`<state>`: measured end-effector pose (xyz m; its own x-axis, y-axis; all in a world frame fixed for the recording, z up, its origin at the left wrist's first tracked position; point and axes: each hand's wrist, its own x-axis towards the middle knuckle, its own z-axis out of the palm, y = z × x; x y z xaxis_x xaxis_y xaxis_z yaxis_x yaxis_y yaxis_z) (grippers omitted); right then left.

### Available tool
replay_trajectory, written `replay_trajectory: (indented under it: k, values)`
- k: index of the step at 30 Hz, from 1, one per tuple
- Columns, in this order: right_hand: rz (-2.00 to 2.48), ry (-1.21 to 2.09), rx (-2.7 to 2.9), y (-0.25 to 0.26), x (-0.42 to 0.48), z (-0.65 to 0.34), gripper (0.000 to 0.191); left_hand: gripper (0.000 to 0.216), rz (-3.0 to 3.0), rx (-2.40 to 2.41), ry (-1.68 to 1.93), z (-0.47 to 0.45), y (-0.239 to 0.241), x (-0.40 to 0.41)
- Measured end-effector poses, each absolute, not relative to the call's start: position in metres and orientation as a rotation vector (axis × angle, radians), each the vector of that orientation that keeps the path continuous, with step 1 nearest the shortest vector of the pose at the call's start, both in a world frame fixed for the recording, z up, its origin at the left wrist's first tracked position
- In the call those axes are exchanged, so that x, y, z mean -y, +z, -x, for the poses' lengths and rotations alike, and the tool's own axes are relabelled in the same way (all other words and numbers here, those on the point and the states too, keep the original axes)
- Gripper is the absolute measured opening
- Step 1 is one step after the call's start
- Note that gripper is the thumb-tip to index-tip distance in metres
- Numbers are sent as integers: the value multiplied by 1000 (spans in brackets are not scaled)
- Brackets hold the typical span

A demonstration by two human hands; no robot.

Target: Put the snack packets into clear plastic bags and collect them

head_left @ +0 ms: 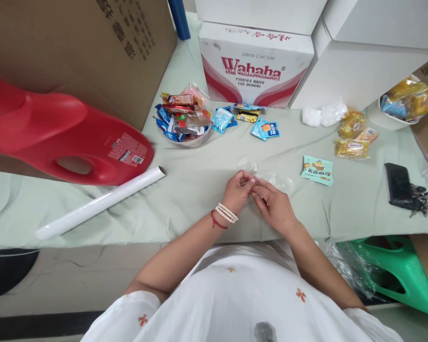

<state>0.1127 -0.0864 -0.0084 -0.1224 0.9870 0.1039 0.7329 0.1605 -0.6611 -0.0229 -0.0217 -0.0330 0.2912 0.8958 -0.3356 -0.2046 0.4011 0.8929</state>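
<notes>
My left hand (236, 194), with a beaded bracelet and a red cord at its wrist, has its fingers pinched together above the cloth-covered table. Against it, fingertip to fingertip, my right hand (276, 207) is closed too. Between and just beyond the fingertips lies a thin clear plastic bag (278, 180); its edge at the fingers is mostly hidden. Right of the hands rests a pale green snack packet (317, 170). Farther back are small blue packets (266, 129) and a bowl (196, 141) heaped with wrapped snacks.
A red jug (92, 118) lies on its side at left, near a white roll (103, 202). A Wahaha carton (253, 66) stands behind. To the right are yellow-wrapped snacks (352, 148), a filled white tub (388, 118), a black phone (397, 183) and keys (423, 202).
</notes>
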Motion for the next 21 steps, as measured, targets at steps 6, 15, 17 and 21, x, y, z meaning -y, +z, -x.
replay_trajectory:
  k: [6,15,17,21]
  values:
    - [1707,451,1549,11,80,-138,25,35,-730,-924,917,29,-33,20]
    - [1504,536,2185,3,5,-160,17,50,-831,-947,943,26,-32,25]
    - [1525,615,2152,5,9,-148,13,51,-875,-1018,992,24,-35,22]
    - [1620,926,1660,10,24,-140,25,44,-800,-1016,1099,34,-36,16]
